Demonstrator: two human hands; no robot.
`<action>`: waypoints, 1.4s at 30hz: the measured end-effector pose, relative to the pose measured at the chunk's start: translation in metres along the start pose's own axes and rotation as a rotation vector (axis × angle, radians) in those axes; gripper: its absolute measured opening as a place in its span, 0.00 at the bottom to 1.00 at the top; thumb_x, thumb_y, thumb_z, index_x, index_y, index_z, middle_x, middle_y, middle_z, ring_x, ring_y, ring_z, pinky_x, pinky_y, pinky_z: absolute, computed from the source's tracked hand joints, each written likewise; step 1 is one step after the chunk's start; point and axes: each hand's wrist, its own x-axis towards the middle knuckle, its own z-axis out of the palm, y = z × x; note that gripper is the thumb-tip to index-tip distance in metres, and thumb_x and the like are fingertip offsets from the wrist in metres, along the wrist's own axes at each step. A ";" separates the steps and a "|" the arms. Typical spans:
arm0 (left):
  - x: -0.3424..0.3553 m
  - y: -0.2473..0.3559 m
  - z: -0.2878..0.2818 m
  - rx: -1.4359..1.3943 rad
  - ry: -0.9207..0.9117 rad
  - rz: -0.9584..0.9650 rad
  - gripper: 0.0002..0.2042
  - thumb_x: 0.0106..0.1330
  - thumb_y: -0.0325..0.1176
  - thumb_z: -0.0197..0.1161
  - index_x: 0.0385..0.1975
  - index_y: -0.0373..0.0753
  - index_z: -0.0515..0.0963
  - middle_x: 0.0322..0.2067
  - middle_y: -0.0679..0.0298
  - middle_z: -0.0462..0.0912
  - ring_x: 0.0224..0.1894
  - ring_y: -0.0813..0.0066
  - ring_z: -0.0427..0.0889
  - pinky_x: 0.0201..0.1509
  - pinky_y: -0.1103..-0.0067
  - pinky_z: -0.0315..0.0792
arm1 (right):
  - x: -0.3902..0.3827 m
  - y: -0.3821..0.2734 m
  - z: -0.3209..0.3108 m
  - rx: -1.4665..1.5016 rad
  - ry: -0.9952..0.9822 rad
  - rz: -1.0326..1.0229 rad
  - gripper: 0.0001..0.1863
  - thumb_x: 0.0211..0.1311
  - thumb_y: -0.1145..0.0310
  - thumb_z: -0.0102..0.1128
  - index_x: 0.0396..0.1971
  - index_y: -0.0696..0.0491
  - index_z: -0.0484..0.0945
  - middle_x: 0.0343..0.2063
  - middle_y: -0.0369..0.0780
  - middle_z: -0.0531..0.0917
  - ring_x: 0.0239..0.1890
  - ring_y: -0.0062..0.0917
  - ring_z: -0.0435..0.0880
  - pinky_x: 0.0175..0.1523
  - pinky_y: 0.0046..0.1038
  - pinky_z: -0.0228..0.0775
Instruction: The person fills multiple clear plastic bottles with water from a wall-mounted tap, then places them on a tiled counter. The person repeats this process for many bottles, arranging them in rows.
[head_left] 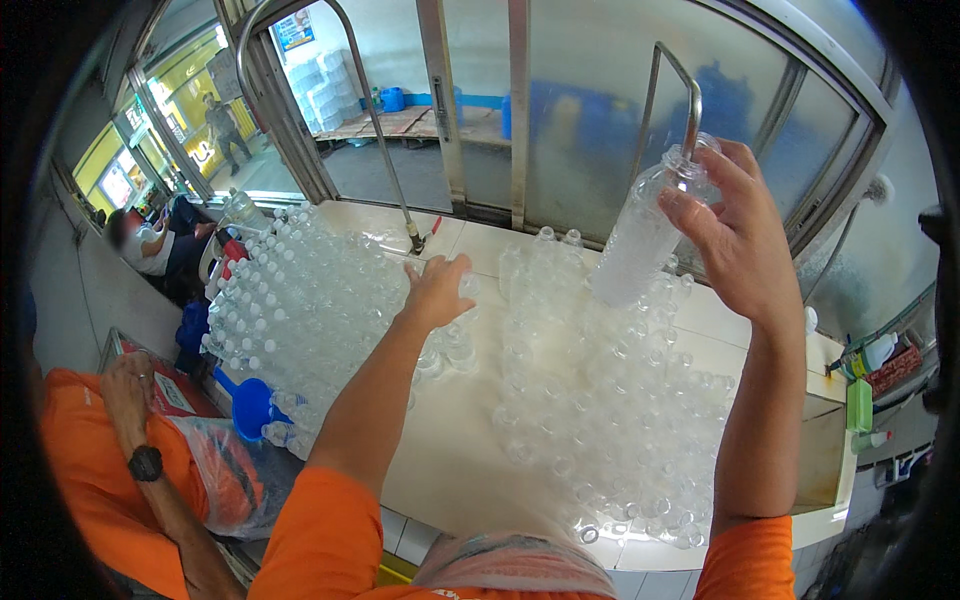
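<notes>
My right hand (735,220) grips a clear plastic bottle (637,240) near its neck, thumb and fingers wrapped round it. The bottle is tilted, and the end of a curved metal spout (694,105) reaches its uncapped mouth. My left hand (437,292) is over the counter with its fingers apart, close to a few clear bottles (455,350) at the edge of the left group. Uncapped clear bottles (590,400) stand packed together between my arms. To the left, many bottles with white caps (250,310) are crowded together.
A second bent metal pipe (390,160) rises from a red-handled valve (432,230) on the white counter (450,440). A blue funnel (253,408) lies at left, beside a co-worker in an orange shirt (75,440). Sliding glass panels (590,130) stand behind. A green container (859,405) is at far right.
</notes>
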 end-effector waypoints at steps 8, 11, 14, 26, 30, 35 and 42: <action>0.007 -0.009 0.004 0.076 -0.215 -0.141 0.32 0.61 0.41 0.77 0.65 0.41 0.71 0.60 0.54 0.82 0.72 0.48 0.69 0.78 0.38 0.48 | 0.003 0.003 -0.004 0.017 0.007 -0.021 0.28 0.64 0.53 0.68 0.48 0.65 0.83 0.50 0.54 0.78 0.49 0.45 0.82 0.51 0.38 0.77; 0.021 0.034 -0.044 -0.427 -0.021 0.052 0.36 0.69 0.43 0.71 0.74 0.37 0.65 0.67 0.51 0.76 0.72 0.52 0.71 0.78 0.60 0.60 | 0.008 0.002 -0.007 0.007 0.028 -0.066 0.27 0.64 0.53 0.68 0.48 0.64 0.83 0.47 0.53 0.79 0.48 0.44 0.81 0.52 0.37 0.75; 0.027 0.115 -0.089 -1.158 0.059 0.460 0.35 0.77 0.37 0.63 0.79 0.39 0.56 0.75 0.51 0.67 0.72 0.62 0.72 0.74 0.70 0.67 | 0.012 -0.005 -0.009 -0.021 0.028 -0.028 0.25 0.65 0.54 0.68 0.47 0.64 0.83 0.45 0.52 0.79 0.48 0.43 0.80 0.55 0.36 0.73; 0.007 0.235 -0.149 -0.984 0.293 0.637 0.38 0.75 0.41 0.65 0.78 0.35 0.54 0.76 0.47 0.61 0.77 0.56 0.62 0.79 0.67 0.56 | 0.001 0.019 -0.040 0.144 0.033 -0.012 0.28 0.71 0.69 0.61 0.69 0.53 0.70 0.59 0.44 0.75 0.59 0.37 0.80 0.62 0.36 0.72; 0.013 0.239 -0.144 -0.877 0.462 0.721 0.36 0.75 0.41 0.63 0.77 0.34 0.57 0.72 0.42 0.67 0.75 0.51 0.68 0.78 0.65 0.61 | -0.010 0.026 -0.039 0.382 0.111 -0.008 0.44 0.63 0.78 0.69 0.77 0.50 0.59 0.69 0.51 0.70 0.64 0.42 0.79 0.62 0.37 0.75; 0.011 0.244 -0.150 -0.906 0.393 0.609 0.35 0.74 0.39 0.65 0.77 0.37 0.58 0.70 0.45 0.70 0.72 0.52 0.72 0.75 0.64 0.64 | -0.005 0.024 -0.041 0.265 0.091 -0.053 0.37 0.63 0.78 0.71 0.72 0.56 0.67 0.65 0.47 0.76 0.66 0.35 0.79 0.72 0.36 0.71; -0.003 0.226 -0.139 -0.764 0.272 0.568 0.34 0.73 0.37 0.66 0.76 0.37 0.60 0.67 0.45 0.74 0.67 0.54 0.78 0.71 0.66 0.69 | -0.019 0.014 -0.033 0.022 -0.021 -0.006 0.37 0.55 0.76 0.75 0.67 0.58 0.72 0.55 0.49 0.85 0.54 0.34 0.86 0.60 0.34 0.78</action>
